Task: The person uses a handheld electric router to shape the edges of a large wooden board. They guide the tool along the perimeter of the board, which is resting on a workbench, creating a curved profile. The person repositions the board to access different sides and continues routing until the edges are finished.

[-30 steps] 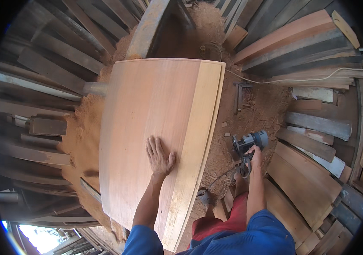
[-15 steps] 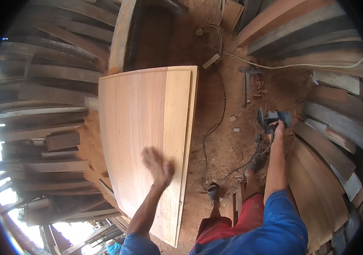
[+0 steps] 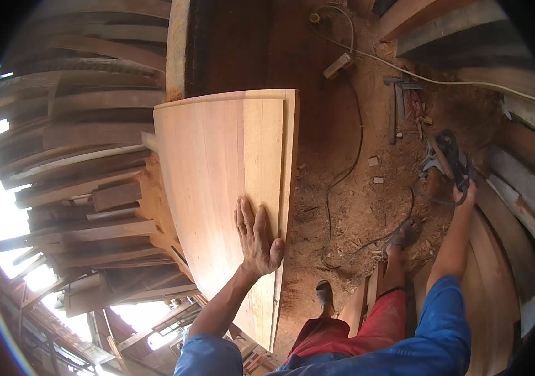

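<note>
Lengthwise, the panel [image 3: 208,156] points away from the person, under the nearer left hand [image 3: 259,245], laid flat and open, and well left of the right hand [image 3: 466,192], which grips the tool [image 3: 447,158].

Your bare left hand [image 3: 257,245]: palm down, fingers extended between 11 and 12 o'clock, thumb splayed toward 1. Bare left forearm [image 3: 223,301] slants toward 1. Your bare right hand [image 3: 467,193], at 3 o'clock: curled, gripping; bare right forearm [image 3: 455,241] outstretched.
</note>
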Available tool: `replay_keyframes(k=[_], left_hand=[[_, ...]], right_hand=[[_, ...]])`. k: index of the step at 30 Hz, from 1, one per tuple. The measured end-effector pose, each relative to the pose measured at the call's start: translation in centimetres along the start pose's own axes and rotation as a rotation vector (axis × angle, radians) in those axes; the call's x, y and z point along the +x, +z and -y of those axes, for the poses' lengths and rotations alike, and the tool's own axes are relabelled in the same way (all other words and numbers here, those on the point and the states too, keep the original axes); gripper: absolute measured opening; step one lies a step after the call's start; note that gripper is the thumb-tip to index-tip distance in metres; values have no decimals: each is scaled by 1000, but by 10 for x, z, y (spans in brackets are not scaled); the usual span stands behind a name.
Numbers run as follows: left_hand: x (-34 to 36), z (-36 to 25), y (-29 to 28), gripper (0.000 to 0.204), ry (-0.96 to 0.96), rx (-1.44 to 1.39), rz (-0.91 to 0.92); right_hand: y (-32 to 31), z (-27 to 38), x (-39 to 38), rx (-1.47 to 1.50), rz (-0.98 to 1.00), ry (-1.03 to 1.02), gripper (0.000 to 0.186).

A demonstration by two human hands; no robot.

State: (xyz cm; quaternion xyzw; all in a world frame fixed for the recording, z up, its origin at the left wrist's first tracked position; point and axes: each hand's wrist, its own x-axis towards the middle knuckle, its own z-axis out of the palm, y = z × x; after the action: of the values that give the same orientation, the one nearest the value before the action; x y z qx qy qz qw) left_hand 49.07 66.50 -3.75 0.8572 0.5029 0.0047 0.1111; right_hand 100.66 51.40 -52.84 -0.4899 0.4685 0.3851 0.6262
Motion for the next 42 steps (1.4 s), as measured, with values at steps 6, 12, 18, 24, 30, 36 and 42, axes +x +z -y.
replay_keyframes(k=[6, 12, 18, 24, 30, 36, 42], left_hand=[[3, -2, -2, 77, 9, 29, 22], [0, 1, -1, 76, 12, 47, 17], [-3, 1, -2, 77, 9, 72, 4], [-10, 3, -4, 76, -41, 21, -26], [-8, 0, -13, 75, -103, -33, -22], [-25, -15, -18, 75, -178, -15, -70], [-162, -87, 9, 64, -191, 22, 65]], right_hand=[[-68, -41, -26, -343, -27, 46, 30], [-51, -62, -88, -538, -155, 44, 43], [-78, -62, -123, -1134, 100, -173, 39], [-73, -79, -215, -1698, -22, -658, 29], [-85, -89, -321, -1696, 326, -268, 25], [-96, -109, -399, -1815, 308, -182, 28], [-80, -132, -424, -1690, 476, -107, 49]])
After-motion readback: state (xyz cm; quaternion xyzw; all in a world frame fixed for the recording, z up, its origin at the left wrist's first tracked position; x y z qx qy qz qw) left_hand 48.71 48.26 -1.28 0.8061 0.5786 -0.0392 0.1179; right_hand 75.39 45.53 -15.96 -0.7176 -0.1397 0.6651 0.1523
